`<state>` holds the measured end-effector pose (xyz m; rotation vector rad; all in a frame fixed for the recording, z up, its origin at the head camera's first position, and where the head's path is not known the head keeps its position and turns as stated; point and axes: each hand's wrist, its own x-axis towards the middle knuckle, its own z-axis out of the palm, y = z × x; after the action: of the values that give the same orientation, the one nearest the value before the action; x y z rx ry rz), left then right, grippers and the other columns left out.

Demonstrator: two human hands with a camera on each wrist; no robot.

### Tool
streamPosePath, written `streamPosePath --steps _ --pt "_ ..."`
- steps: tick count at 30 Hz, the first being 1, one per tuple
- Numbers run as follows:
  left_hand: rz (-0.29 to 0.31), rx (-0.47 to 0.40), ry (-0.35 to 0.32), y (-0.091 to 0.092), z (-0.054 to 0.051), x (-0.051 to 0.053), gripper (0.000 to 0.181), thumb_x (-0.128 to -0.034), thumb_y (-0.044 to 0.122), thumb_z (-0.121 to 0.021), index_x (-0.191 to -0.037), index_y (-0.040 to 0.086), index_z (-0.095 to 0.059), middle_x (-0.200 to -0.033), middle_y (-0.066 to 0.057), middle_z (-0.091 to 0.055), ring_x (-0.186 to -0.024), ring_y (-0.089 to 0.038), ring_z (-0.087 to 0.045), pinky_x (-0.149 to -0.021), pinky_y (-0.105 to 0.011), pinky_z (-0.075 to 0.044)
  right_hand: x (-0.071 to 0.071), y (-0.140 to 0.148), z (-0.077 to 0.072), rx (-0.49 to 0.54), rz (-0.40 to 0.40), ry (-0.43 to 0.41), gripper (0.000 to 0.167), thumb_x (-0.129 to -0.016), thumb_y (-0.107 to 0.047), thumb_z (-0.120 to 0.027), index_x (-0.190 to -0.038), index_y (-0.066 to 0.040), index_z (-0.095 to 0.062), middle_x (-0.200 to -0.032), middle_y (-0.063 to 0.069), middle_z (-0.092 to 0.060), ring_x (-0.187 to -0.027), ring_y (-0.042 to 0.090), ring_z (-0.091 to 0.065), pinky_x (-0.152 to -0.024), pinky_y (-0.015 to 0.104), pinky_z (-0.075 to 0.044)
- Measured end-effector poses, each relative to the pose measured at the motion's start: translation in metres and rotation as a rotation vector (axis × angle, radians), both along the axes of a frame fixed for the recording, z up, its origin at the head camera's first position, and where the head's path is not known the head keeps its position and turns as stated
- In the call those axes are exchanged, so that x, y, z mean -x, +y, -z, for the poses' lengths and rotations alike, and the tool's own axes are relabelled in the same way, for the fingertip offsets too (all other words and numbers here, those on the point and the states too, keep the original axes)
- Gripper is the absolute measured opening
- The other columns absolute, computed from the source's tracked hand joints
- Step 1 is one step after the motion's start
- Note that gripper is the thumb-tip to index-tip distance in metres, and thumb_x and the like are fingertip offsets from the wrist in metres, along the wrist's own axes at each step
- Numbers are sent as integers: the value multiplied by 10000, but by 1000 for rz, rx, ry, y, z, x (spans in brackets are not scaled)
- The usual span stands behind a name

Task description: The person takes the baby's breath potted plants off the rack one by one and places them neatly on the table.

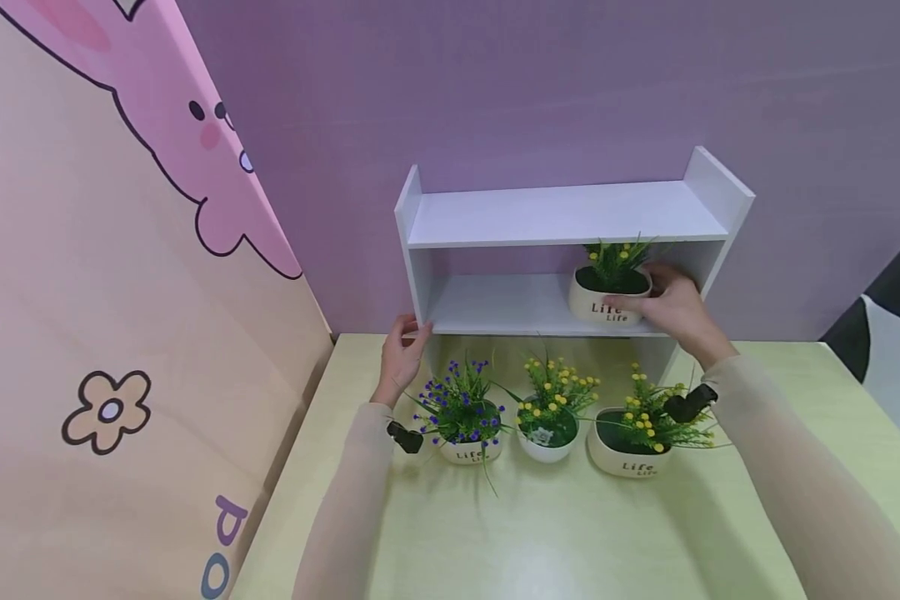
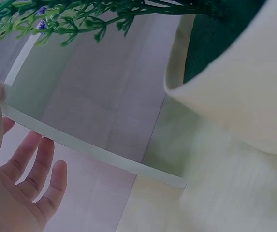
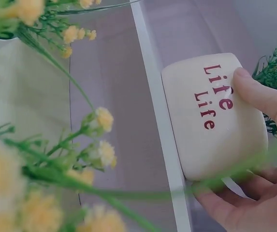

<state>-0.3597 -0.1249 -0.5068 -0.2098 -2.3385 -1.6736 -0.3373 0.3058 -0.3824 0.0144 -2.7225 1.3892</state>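
Observation:
A white two-tier shelf (image 1: 495, 303) stands on the table against the purple wall. My left hand (image 1: 403, 358) holds the edge of its left side panel (image 2: 94, 150), thumb on one side and fingers on the other. With my right hand (image 1: 678, 310) I grip a white oval potted plant (image 1: 596, 307) with yellow flowers, at the right of the shelf's lower board. The thumb lies on the front of the pot (image 3: 215, 125), beside the printed "Life"; the other fingers go round its end and are partly hidden. The pot sits close to the board's front edge.
On the table (image 1: 525, 533), in front of the shelf, stand a purple-flowered potted plant (image 1: 468, 452), a round white pot (image 1: 546, 452) with yellow flowers and an oval pot (image 1: 622, 461) with yellow flowers. A decorated wall panel (image 1: 150, 317) borders the table's left side.

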Motion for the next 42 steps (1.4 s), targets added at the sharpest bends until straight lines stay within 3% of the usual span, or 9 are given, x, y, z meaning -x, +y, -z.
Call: streamPosePath --steps 7,14,23,35,42 --pt "12 -20 -25 -1 -3 2 418 -1094 351 -613 -1433 109 -580 -1405 -192 -632 -1184 -386 -671 -995 -535 -569 -8 3 -3 -4 -30 -26 1141 -900 -492 -848 -1679 27 -195 -1729 285 -255 -1555 522 -306 -1218 687 -325" --pt "16 -25 -41 0 -3 2 433 -1098 357 -603 -1451 110 -567 -1415 -194 -627 -1198 -387 -664 -1005 -547 -565 -18 7 -2 -10 -49 -27 1112 -895 -507 -849 -1675 -4 -237 -1716 270 -298 -1511 501 -384 -1177 664 -390" --pt "15 -31 -29 0 -2 1 426 -1096 366 -605 -1431 105 -579 -1403 -200 -637 -1183 -395 -673 -987 -563 -571 -29 12 -1 -25 -66 -32 1141 -907 -495 -841 -1696 -11 -173 -1736 260 -262 -1512 517 -387 -1182 671 -384" --pt "21 -32 -40 -1 -1 2 426 -1095 375 -604 -1441 128 -580 -1411 -184 -634 -1184 -385 -670 -983 -548 -573 -48 23 -2 -61 -80 -81 1133 -939 -514 -797 -1710 -36 -118 -1756 241 -217 -1528 554 -332 -1169 731 -343" --pt "12 -27 -37 0 -2 2 423 -1097 376 -601 -1440 129 -577 -1409 -180 -639 -1187 -379 -674 -982 -547 -574 -59 33 -6 -86 -82 -84 1127 -936 -530 -795 -1724 -101 -114 -1771 186 -214 -1564 543 -290 -1177 744 -322"
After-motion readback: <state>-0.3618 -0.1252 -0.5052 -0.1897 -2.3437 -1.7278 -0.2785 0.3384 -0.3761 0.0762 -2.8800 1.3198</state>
